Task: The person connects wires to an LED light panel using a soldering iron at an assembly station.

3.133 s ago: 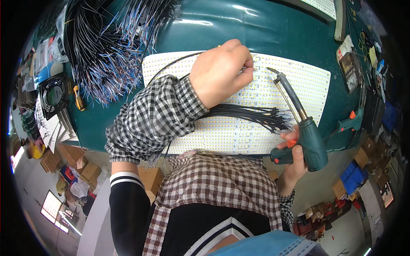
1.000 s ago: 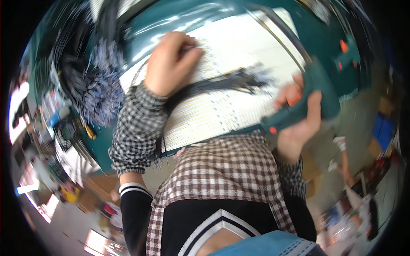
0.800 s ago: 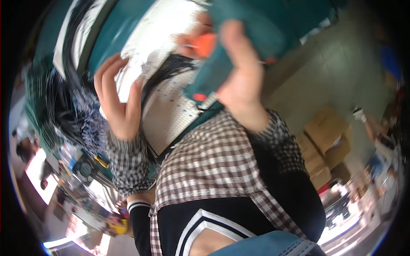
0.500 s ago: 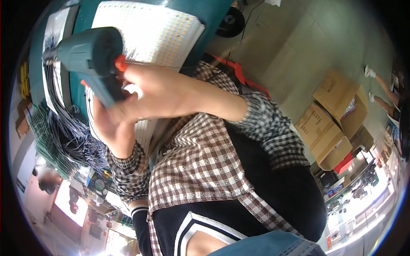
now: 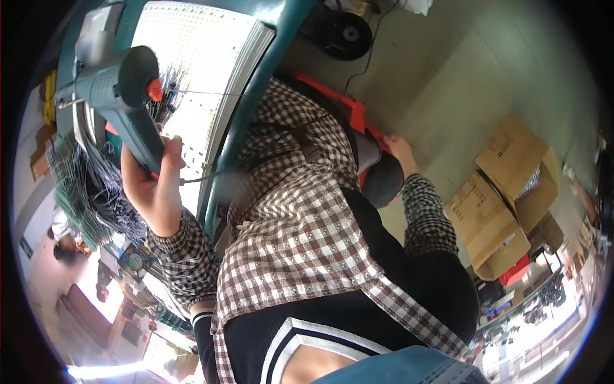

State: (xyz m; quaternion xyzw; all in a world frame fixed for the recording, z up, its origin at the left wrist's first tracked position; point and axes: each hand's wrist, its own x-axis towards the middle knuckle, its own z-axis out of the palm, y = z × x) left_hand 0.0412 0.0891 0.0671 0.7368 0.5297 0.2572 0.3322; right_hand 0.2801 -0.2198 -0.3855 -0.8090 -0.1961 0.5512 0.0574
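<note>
The green soldering gun (image 5: 131, 105) is in my left grip (image 5: 157, 192), my fingers wrapped around its handle, held up over the left part of the white boards (image 5: 192, 38). Its dark cord (image 5: 208, 177) runs off the handle's base toward my checked apron (image 5: 300, 249). The boards lie stacked on the green bench (image 5: 291, 25), with wire bundles (image 5: 112, 198) left of my wrist. My right grip (image 5: 401, 152) is down at a red frame (image 5: 357, 115); whether it's clenched on that, I can't tell. Farther right, open cardboard boxes (image 5: 489, 221) stand on the floor (image 5: 460, 77).
</note>
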